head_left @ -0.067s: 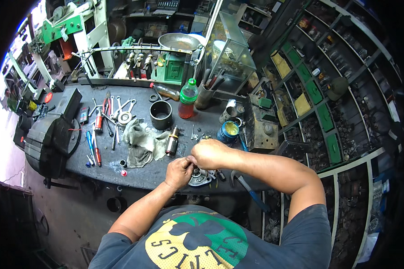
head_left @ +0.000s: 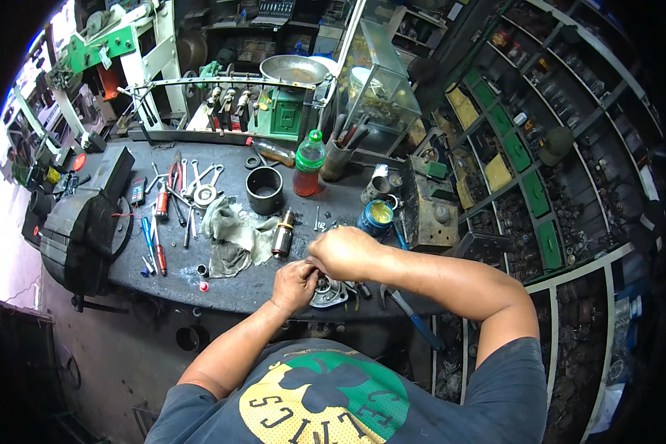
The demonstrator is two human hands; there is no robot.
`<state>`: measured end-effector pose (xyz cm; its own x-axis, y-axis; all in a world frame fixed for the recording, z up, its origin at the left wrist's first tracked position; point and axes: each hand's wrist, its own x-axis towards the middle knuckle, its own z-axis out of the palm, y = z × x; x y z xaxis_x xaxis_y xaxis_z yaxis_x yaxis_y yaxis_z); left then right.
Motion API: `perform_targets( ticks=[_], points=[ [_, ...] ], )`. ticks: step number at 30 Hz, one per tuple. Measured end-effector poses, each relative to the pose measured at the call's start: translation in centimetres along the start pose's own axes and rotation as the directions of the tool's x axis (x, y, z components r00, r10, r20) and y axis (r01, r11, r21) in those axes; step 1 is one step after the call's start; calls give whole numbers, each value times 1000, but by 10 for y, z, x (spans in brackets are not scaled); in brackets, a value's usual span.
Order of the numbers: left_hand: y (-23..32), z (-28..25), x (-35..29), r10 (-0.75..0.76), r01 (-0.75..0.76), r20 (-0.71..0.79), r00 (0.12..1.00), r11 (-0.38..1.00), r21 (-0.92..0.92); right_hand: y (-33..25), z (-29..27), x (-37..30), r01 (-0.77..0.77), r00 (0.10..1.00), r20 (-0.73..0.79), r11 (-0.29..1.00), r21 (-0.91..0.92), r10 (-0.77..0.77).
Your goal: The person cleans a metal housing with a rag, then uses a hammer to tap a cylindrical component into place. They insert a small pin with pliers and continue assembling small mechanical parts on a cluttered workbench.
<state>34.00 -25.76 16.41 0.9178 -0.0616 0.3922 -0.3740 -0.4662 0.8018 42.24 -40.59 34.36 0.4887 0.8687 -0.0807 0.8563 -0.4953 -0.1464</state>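
Both hands meet over a round grey metal housing (head_left: 331, 297) at the front edge of the bench. My left hand (head_left: 294, 285) is closed, fingertips pinched together beside the housing's opening. My right hand (head_left: 342, 253) bends over from above, its fingers curled against the left fingertips. Whatever is between the fingers is hidden. Beyond my left hand lies a motor armature (head_left: 283, 234), next to a crumpled grey rag (head_left: 237, 237). An opened blue tub of yellowish grease (head_left: 377, 216) stands just past my right hand.
Wrenches (head_left: 203, 181) and screwdrivers (head_left: 160, 248) lie at the left, near a big black vise (head_left: 89, 229). Farther back stand a dark metal cylinder (head_left: 265, 190) and a bottle of red liquid (head_left: 308, 166). A blue-handled hammer (head_left: 414, 318) overhangs the front edge. Parts shelves (head_left: 525, 163) line the right.
My right hand has shifted slightly left and turned a little over the housing. My left hand stays nearly where it was.
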Motion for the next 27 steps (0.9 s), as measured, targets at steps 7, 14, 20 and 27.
perform_targets(
  ticks=[7, 14, 20, 27],
  points=[
    [-11, 9, 1, -73, 70, 77, 994, 996, 49, 8, 17, 3, 188, 969, 201, 954, -234, -141],
    [-5, -1, 9, -2, 1, -38, 999, 1000, -19, 22, -8, 14, 312, 923, -170, 930, -193, -345],
    [0, 0, 10, 12, -12, -7, 1000, 1000, 4, 17, 18, 7, -274, 945, 194, 961, 42, 262],
    [-2, -1, 11, 4, -4, -11, 1000, 999, 47, 34, 7, 3, 295, 955, 33, 948, -123, -293]
  ],
)
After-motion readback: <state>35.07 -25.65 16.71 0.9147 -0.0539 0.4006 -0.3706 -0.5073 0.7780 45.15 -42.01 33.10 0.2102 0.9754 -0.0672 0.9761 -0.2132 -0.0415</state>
